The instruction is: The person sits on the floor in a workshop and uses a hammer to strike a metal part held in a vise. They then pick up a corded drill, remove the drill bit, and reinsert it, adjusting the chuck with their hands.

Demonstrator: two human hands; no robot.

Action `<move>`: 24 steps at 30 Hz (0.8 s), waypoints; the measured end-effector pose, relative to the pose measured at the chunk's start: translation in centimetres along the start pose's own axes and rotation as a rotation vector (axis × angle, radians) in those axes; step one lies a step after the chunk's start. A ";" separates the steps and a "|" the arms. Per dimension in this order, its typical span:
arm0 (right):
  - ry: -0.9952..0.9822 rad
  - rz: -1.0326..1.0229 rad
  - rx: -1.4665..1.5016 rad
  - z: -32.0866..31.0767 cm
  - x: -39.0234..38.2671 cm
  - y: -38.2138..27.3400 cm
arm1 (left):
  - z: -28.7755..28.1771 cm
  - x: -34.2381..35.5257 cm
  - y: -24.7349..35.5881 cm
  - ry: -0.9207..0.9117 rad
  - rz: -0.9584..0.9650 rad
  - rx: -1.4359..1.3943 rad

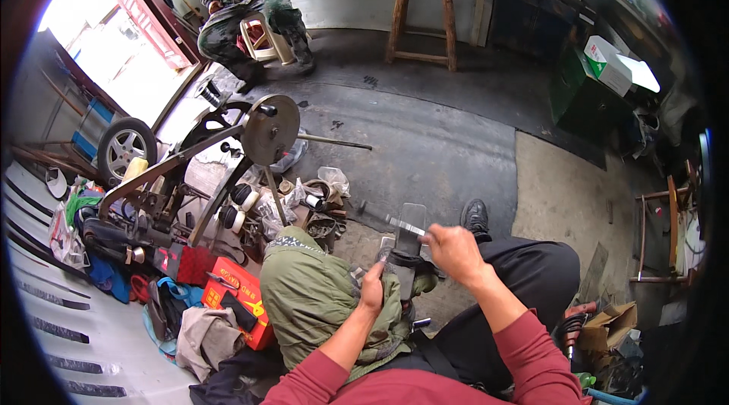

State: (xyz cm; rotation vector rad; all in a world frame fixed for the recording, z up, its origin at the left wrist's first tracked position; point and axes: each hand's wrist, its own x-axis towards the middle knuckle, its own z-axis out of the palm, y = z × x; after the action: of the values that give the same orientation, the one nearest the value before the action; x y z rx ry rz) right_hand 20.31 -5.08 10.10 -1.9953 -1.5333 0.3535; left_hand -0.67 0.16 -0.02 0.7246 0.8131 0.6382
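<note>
My right hand (457, 254) is closed round a slim tool (406, 226) with a shiny shank, its dark far end smeared by motion. That tool crosses in front of a grey, round-ended plate (414, 213) standing up between my knees. Below the plate, a dark piece (405, 262) sits over my lap; its kind is hard to make out. Against its left side, my left hand (371, 287) is closed, the fingertips partly hidden. A green cloth (311, 291) covers my left leg, while the right leg shows black trousers (531, 272).
At left stands a hand-cranked machine with a round wheel (271, 130), small parts and bags (304, 200) round its foot. A red box (239, 299) bears a black phone-like slab. Another person (250, 14) sits on a plastic stool (266, 44); a wooden stool (424, 14) stands farther back.
</note>
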 end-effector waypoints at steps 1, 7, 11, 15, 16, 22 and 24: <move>-0.122 0.005 0.028 0.2 -0.4 -0.2 | 0.0 0.1 -0.2 0.010 0.021 0.011; 0.127 0.048 -0.007 -0.3 1.2 0.6 | -0.5 0.0 0.0 0.003 -0.100 -0.045; 0.050 0.033 0.014 -0.4 0.8 0.3 | -0.4 0.2 -0.4 -0.007 -0.016 -0.030; -0.231 -0.051 -0.071 -0.3 -0.8 -0.6 | -0.6 0.7 -1.2 0.012 -0.167 -0.194; -0.103 -0.058 -0.060 -0.4 -0.8 -0.6 | -0.5 0.8 -1.4 0.060 -0.135 -0.093; 0.077 0.052 -0.091 -0.8 1.2 0.0 | -0.1 0.5 -1.3 0.157 0.013 0.213; -0.043 -0.024 -0.049 -0.6 0.1 -0.5 | 0.0 0.5 -1.3 0.121 0.041 0.254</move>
State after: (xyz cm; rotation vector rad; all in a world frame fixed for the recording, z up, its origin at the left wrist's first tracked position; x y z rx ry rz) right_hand 20.27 -5.11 10.85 -2.0167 -1.6051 0.3542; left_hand -0.13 -0.29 -1.25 0.9422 1.0048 0.6265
